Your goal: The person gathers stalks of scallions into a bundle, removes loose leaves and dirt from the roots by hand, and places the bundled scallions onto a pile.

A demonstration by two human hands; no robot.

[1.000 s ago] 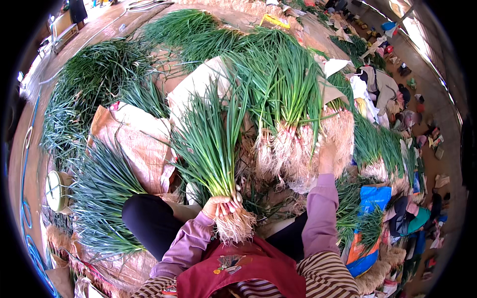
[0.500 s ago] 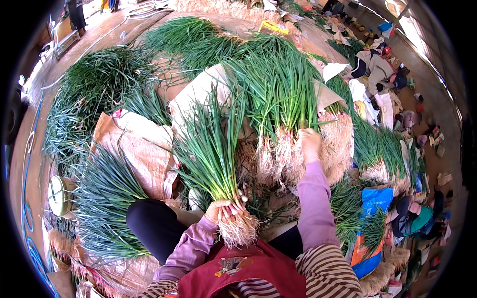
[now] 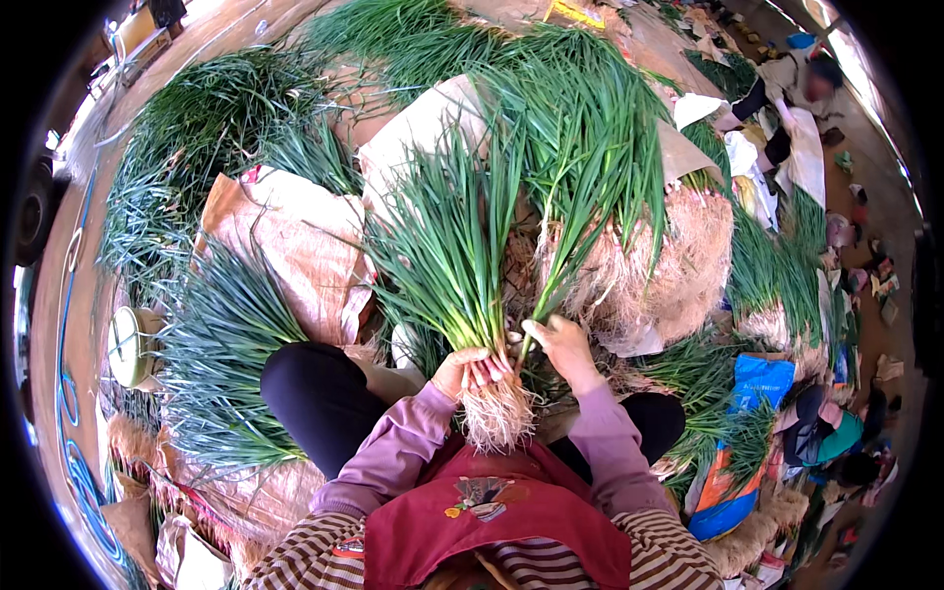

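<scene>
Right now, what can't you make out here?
Head view:
- Left hand palm: hidden behind the bunch it grips.
- Right hand fingertips: buried among stalks.
- Pile base: hidden under roots.
- Scale dial: too small to read.

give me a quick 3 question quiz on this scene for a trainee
1. True or false: the left hand grips a bunch of green onions just above its roots.
2. What does the right hand hold? A) a knife B) a few green stalks C) a blue bag
3. Fill in: the round scale lies on the person's ____ side.

Key: 1 true; 2 B, a few green stalks drawn from the big pile; 3 left.
</scene>
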